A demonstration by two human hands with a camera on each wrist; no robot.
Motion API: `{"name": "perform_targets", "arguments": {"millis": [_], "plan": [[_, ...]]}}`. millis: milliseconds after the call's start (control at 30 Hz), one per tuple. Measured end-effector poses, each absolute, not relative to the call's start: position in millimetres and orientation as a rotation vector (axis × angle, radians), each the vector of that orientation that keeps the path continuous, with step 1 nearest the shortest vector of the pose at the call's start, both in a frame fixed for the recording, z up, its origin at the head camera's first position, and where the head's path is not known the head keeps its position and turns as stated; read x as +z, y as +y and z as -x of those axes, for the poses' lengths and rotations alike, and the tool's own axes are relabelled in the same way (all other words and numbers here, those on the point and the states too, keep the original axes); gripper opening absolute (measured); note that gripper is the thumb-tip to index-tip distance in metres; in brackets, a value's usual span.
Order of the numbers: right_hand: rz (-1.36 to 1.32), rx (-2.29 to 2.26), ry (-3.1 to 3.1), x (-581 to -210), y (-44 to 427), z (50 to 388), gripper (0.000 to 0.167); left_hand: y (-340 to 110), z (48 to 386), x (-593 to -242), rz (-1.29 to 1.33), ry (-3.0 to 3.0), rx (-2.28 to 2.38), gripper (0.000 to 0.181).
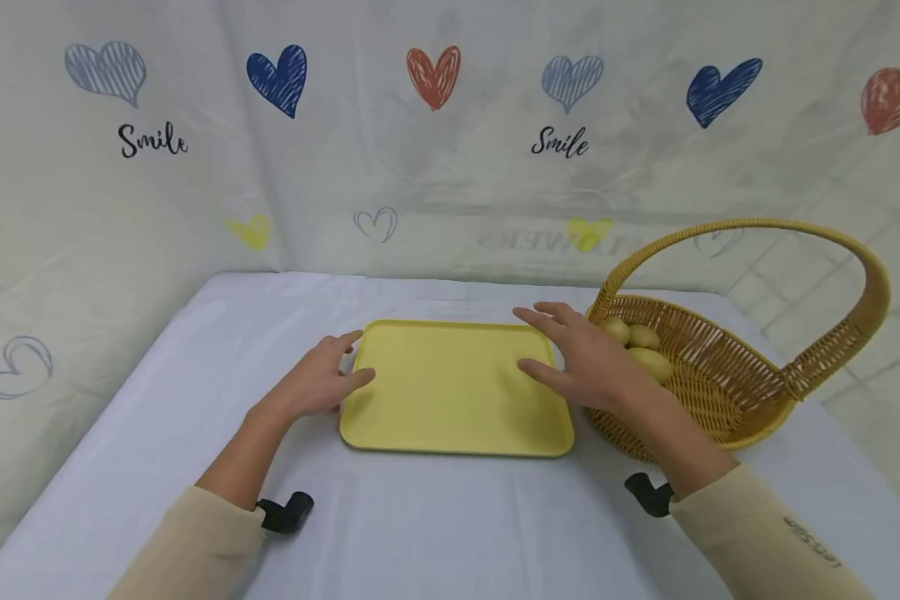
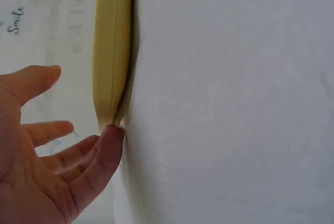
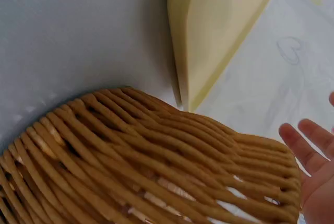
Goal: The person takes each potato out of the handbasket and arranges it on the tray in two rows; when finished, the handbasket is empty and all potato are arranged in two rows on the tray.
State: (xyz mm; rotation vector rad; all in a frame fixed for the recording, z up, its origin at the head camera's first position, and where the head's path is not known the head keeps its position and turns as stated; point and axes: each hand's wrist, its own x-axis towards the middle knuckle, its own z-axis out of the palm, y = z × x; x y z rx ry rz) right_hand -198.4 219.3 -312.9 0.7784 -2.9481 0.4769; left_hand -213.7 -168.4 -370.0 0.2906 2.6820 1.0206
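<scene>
1. Yellow tray (image 1: 453,392): flat on the white-covered desk (image 1: 450,525), in front of the person, left of the wicker basket (image 1: 708,354).
2. Left hand (image 1: 318,379): at tray's left edge, thumb apart from the fingers. Grip wide, nothing held. Left wrist view puts one fingertip right at a tray corner; can't tell if it's touching.
3. Right hand (image 1: 588,358): between tray's right end and basket, fingers spread. Grip wide, nothing held. Contact with tray can't be judged.
4. Basket: tall arched handle (image 1: 765,223), potatoes (image 1: 651,364) inside, left side, partly behind right hand.
5. Backdrop (image 1: 450,167): hearts, "Smile" lettering.
</scene>
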Motion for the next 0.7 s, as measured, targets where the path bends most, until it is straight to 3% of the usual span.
{"name": "perform_targets", "arguments": {"millis": [233,700], "plan": [[-0.809,0.500,-2.907,-304,227,194,0.051,-169,216,-375,-0.197,2.543,1.078,0.083],[-0.739,0.775,-2.878,-277,250,195,0.037,-179,214,-380,-0.141,2.355,1.341,0.080]]}}
